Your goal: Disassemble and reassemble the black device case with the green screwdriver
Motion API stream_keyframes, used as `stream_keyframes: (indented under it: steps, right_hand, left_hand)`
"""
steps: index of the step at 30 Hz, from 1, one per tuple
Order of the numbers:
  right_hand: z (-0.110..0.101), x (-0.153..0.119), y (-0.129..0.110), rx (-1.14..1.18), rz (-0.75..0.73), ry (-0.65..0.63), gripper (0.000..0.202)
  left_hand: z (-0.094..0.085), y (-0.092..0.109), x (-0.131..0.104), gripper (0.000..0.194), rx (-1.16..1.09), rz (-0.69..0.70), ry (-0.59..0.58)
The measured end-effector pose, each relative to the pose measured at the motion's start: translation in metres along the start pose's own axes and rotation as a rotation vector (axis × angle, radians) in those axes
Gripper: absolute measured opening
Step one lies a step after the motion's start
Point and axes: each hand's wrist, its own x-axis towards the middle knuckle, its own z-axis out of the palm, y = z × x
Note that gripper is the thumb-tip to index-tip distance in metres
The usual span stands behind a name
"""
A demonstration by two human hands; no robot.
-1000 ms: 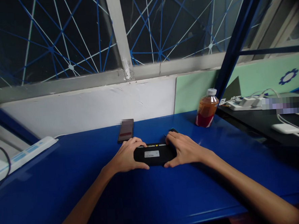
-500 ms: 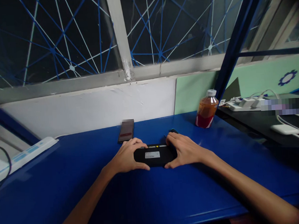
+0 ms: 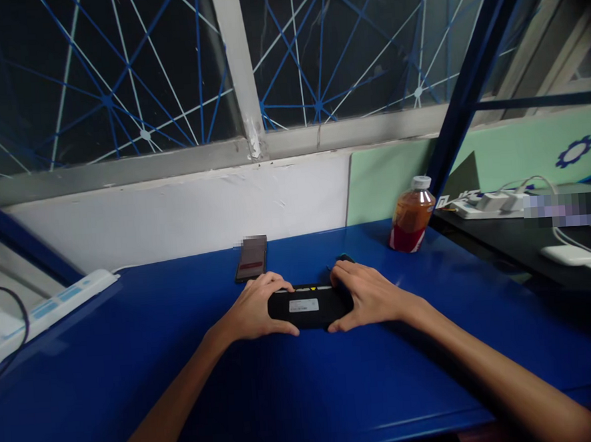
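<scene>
A flat black box (image 3: 305, 318) with a white printed label is on the blue table, or just above it; I cannot tell which. Along its far edge runs a row of pale and yellow parts that look like ports. My left hand (image 3: 261, 308) grips the left end, thumb at the near edge and fingers over the far one. My right hand (image 3: 367, 295) holds the right end the same way. Just behind my right fingers lies a small dark and teal thing (image 3: 345, 257), mostly hidden. Beyond my left hand is a phone (image 3: 252, 257) lying flat.
The blue table (image 3: 266, 396) ends in front at a raised edge. A bottle of amber drink (image 3: 412, 215) stands at the back right. At the left lies a white power strip (image 3: 70, 300) with a dark cable. A black surface (image 3: 518, 257) at the right holds chargers and white cables.
The whole view has shifted very slightly, so everything sits a little further right. Both hands keep the same hold on the black box.
</scene>
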Motion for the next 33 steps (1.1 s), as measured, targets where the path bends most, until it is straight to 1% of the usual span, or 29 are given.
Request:
stream_keyframes:
  steps: [8, 15, 18, 25, 33]
  right_hand:
    - [0.0001, 0.0008, -0.0005, 0.004, -0.003, -0.011, 0.069]
    - [0.0007, 0.0003, -0.0004, -0.009, 0.003, -0.008, 0.07]
    - [0.0007, 0.0004, -0.0005, -0.009, 0.006, -0.012, 0.07]
    - [0.0, -0.0008, -0.0023, -0.019, -0.001, 0.01, 0.067]
    - [-0.0018, -0.0028, -0.0053, -0.036, -0.016, 0.006, 0.071]
  left_hand:
    - [0.0022, -0.0021, -0.0004, 0.069, -0.004, 0.016, 0.026]
    - [-0.0053, 0.0014, -0.0028, 0.07, 0.02, 0.065, -0.038]
    - [-0.0066, 0.001, -0.0043, 0.068, 0.028, 0.086, -0.05]
    - [-0.002, -0.0002, -0.0037, 0.065, 0.006, 0.069, -0.014]
    - [-0.0016, 0.004, -0.0025, 0.065, 0.007, 0.029, -0.025]
